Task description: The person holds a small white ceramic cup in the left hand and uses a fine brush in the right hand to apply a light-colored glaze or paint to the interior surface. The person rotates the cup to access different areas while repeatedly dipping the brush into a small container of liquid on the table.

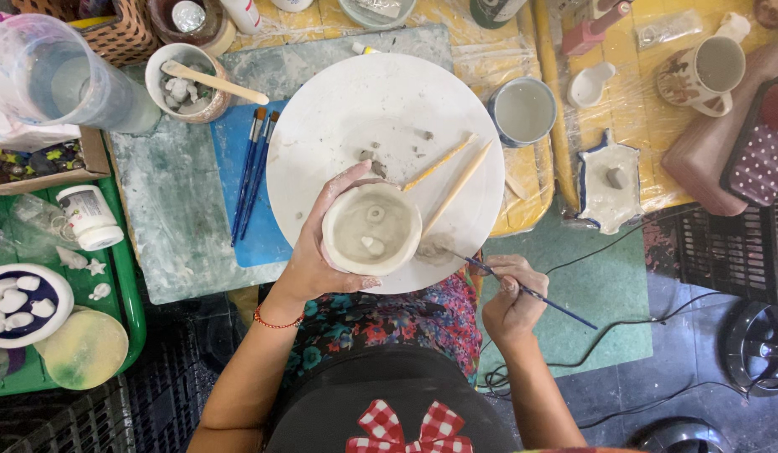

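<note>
While the left hand (318, 252) cups a small unfired clay bowl (372, 228) from its left side, fingers curled round the wall and thumb over the rim, the bowl sits tilted above the near edge of the round white board (355, 101), its open mouth facing up and two small lumps showing inside. Just right of the bowl, the right hand (511, 302) pinches a thin blue-handled brush (523, 289) between thumb and fingers, closed tight on the handle; the brush tip reaches toward the bowl's right side, though whether it touches the clay or the board is hard to tell. Beyond the bowl, on the board, lie two wooden sticks (456, 176) and a few grey crumbs of clay. Left of the board, three paintbrushes (253, 168) lie side by side on a blue mat (238, 226). Farther left and beyond, a small cup (187, 82) holds clay bits and a wooden stick. Right of the board stands a blue-rimmed cup (523, 111).
</note>
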